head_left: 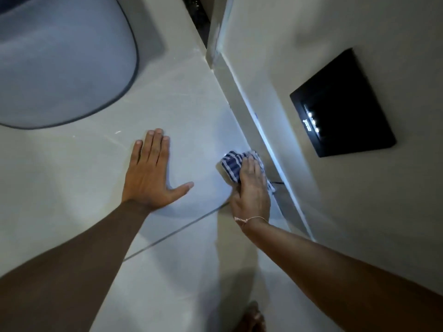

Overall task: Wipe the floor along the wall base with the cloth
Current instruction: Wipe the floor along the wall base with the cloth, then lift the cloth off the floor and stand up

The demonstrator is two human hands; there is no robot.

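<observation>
1. The floor point(191, 111) is of smooth, pale, glossy tiles; a thin dark grout line point(177, 230) crosses it on a slant.
2. The cloth point(231, 164) is soft, crumpled fabric with blue and white stripes; it lies on the floor, touching the wall base point(242, 92), a smooth pale strip that runs along the right edge of the floor.
3. The bunched cloth has its long axis roughly along the wall base; the free end points away from the person.
4. The right hand point(251, 190) lies palm down on the cloth, fingers curved over it and pressing it; a thin string bracelet point(251, 219) is on the wrist.
5. The left hand point(149, 173) is flat on the bare floor, fingers straight, thumb spread, holding nothing.
6. A rounded grey mat point(67, 61) with a dark border lies at the far left of the floor; a black rectangular plate point(342, 104) is on the matt wall.
</observation>
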